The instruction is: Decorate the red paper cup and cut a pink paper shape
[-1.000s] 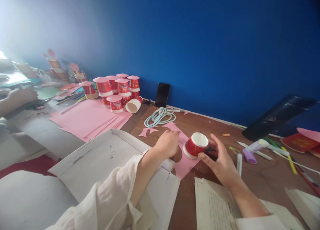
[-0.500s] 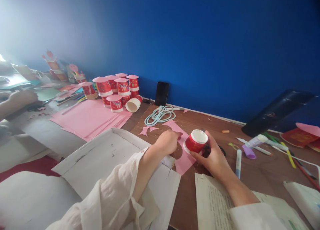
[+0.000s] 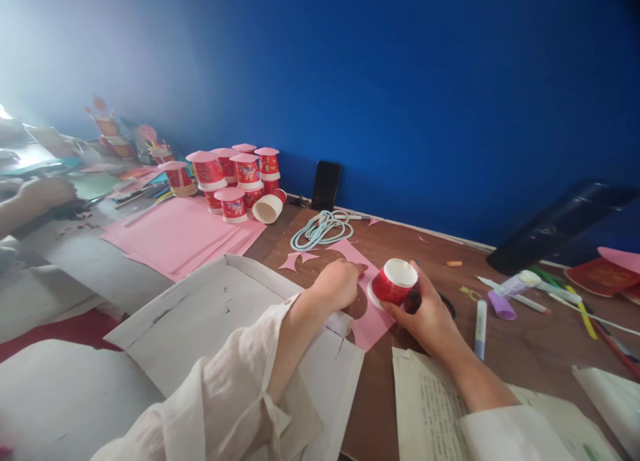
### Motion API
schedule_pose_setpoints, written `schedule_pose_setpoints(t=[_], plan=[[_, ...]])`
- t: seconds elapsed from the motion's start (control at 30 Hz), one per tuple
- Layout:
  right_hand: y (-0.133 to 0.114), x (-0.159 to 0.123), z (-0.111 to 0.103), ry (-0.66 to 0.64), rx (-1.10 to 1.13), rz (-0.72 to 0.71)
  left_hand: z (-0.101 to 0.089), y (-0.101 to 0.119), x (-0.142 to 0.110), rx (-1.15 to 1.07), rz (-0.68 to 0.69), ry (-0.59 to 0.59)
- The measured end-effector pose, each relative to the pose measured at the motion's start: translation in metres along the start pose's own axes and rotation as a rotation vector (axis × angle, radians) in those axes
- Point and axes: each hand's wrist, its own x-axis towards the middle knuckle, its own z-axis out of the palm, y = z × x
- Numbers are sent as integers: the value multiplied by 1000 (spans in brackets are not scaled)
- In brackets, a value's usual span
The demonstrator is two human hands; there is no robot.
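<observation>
A red paper cup point(image 3: 390, 289) with white ends stands upside down on a sheet of pink paper point(image 3: 376, 327). Round its right side my right hand point(image 3: 427, 312) is closed, thumb at the front and fingers behind, partly hidden. To the left, my left hand point(image 3: 336, 284) rests on the same sheet, its fingers mostly curled and the index finger reaching onto the paper towards the cup. A curved cut-out in the sheet shows between the hand and the cup. Dark scissor-like handles point(image 3: 447, 305) peek out behind my right hand.
Stacked red cups with pink tops point(image 3: 247, 174) stand beside pink sheets point(image 3: 175, 237). Near the blue wall are a phone point(image 3: 327, 184) and a coiled cable point(image 3: 320, 231). Markers point(image 3: 481, 329) and a black cylinder point(image 3: 560, 227) lie right. Another person's hand point(image 3: 47, 195) is far left.
My right hand, open beside the cup a second ago, has closed round its side. The cup has barely shifted, and my left hand has stayed on the pink paper.
</observation>
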Motion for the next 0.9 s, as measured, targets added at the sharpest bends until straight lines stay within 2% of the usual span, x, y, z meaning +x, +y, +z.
schedule_pose_setpoints(t=[0.43,0.67,0.77,0.9], plan=[[-8,0,-7,-26,39,-19,4,-3,0,3,34,33],[1,-4,-32,20,142,20,4,-4,2,4,47,57],[7,-2,-47,66,284,71,5,-5,4,-106,66,182],[11,1,-58,322,415,158,8,-3,7,-445,82,422]])
